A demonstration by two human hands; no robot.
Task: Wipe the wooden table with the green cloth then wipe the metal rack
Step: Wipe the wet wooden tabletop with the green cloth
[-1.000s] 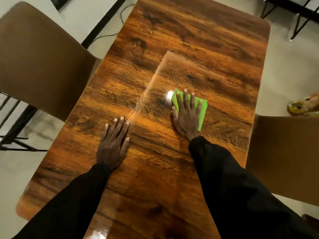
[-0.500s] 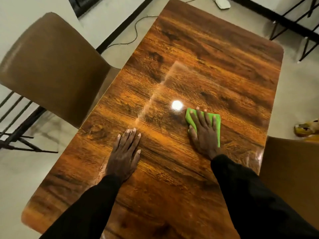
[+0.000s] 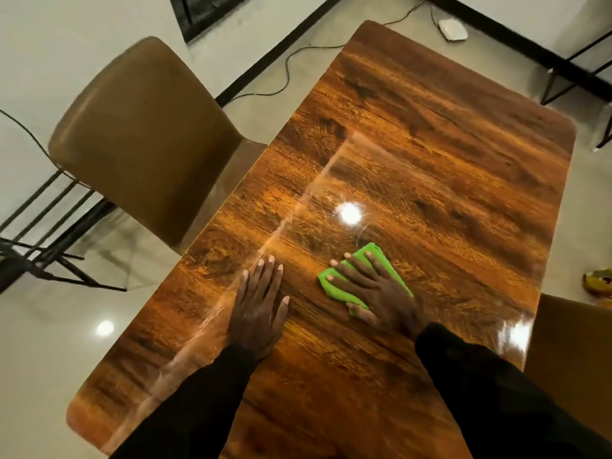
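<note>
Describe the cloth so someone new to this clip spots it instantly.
Start at the long glossy wooden table filling the frame. Near its middle, just below the bright light reflection, the right hand presses flat on the green cloth. It is the only bright green thing on the table.

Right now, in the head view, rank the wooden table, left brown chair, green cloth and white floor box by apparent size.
1. wooden table
2. brown chair
3. green cloth, partly hidden
4. white box, farther off, so its true size is unsure
</note>
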